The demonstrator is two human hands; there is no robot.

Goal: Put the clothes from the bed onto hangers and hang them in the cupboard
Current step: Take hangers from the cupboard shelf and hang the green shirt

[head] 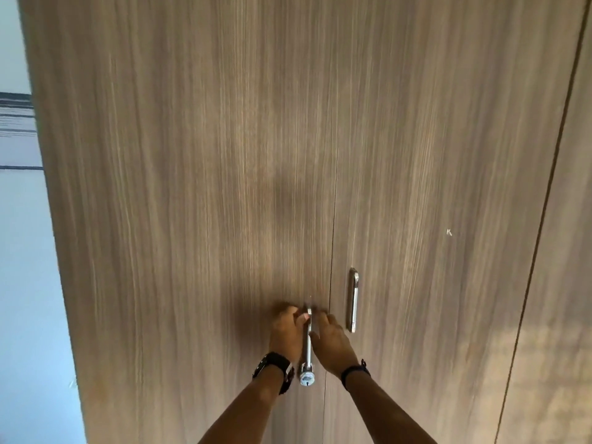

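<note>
Head view faces the wooden cupboard (198, 187), both doors shut and meeting at a thin seam. The person's left hand (286, 331) and right hand (330, 341) both reach the metal handle of the left door (308, 341), fingers curled at its upper end (blur hides the exact grip). A round lock (306, 378) sits just below it. The right door's handle (353, 301) stands untouched, just beside the seam. No clothes or hangers show.

A pale blue wall (28, 283) lies at the left.
</note>
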